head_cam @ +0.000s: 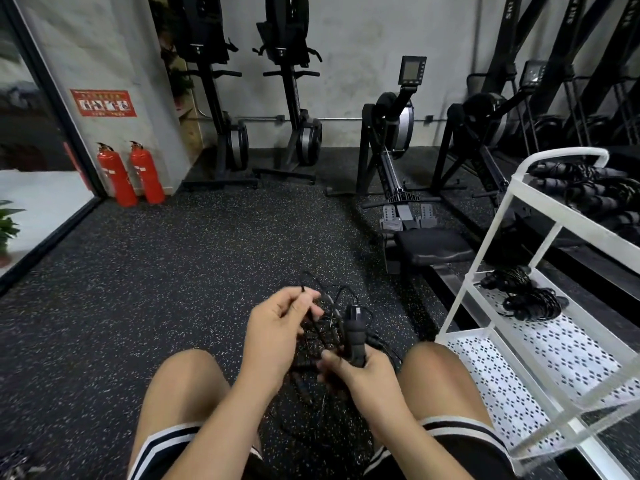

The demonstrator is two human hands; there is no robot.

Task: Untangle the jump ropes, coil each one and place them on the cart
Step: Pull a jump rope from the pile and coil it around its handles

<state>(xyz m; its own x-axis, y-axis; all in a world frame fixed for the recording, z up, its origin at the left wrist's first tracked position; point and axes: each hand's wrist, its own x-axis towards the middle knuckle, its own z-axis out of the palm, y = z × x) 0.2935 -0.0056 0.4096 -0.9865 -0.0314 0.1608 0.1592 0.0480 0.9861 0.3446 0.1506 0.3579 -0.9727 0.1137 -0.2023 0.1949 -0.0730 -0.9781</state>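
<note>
2 hands in view, both low-ctr in the frame, btwn the person's 2 bare knees. 1 tangle of black jump ropes point(306, 386) lies on the speckled rubber floor point(156, 271) btwn the knees and runs up into both hands; no. of ropes in it can't be told.

Right hand point(353, 374): grip closed, fingers wrapped round the lower end of 1 black foam handle point(355, 332), which stands approx upright, its cap end above the fist. Left hand point(277, 329): just left of the handle and a bit higher in frame, thumb and forefinger pinching 1 thin cord point(304, 289), other fingers loosely curled. The tangle's loops hang btwn the two grips and below them, touching the floor.

1 white 3-shelf cart point(502, 375) at the right edge, just beside the right knee. Top shelf: a pile of coiled ropes point(585, 188), count unclear. Mid shelf: what look like 2 coiled bundles point(526, 296).

Background: 2 red fire extinguishers point(116, 174) at left-ctr by the wall, 2 rowers stored upright point(294, 98) at upper ctr, 2 rowers w/ monitors point(398, 133) at upper right, 1 red wall sign point(103, 102) at upper left.
</note>
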